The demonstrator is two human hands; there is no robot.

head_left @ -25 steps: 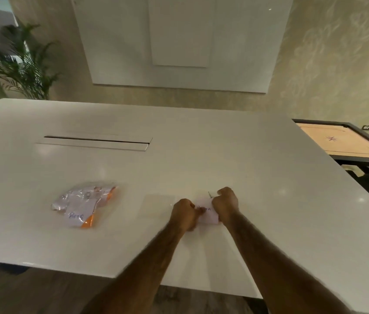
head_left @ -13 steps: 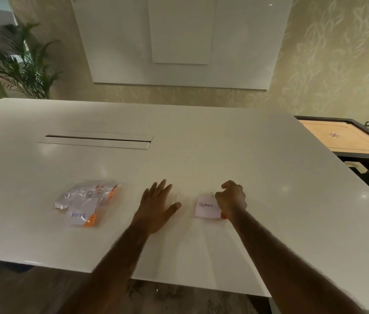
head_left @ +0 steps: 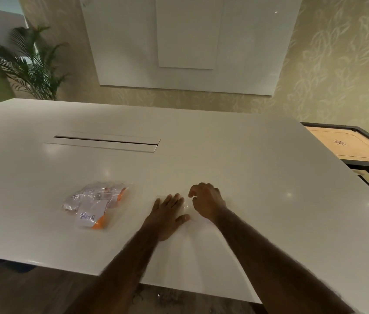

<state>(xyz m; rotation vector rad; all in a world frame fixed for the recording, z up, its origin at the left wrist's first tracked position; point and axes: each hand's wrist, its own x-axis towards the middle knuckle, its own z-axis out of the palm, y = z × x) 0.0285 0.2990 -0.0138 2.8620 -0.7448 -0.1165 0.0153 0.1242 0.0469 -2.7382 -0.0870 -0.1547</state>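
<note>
Near the front edge of the white bench (head_left: 224, 155): left grip (head_left: 166, 215) spread flat, pressing a clear bag (head_left: 187, 206); right grip (head_left: 207, 203) just beside, curled, unclear whether clamped on anything. Toward the left edge, labelled bags (head_left: 95, 205). Mid-bench, a long slot (head_left: 106, 143). Beyond, a whiteboard (head_left: 188, 41), plant (head_left: 29, 64), carrom board (head_left: 348, 148).

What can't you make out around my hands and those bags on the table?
- Head view, right hand: whether it holds anything; its curled fingers hide the palm.
- Head view, left hand: what lies under it; the palm covers it, and only a faint clear film shows.
- Head view, pile of bags: contents too small and blurred.
</note>
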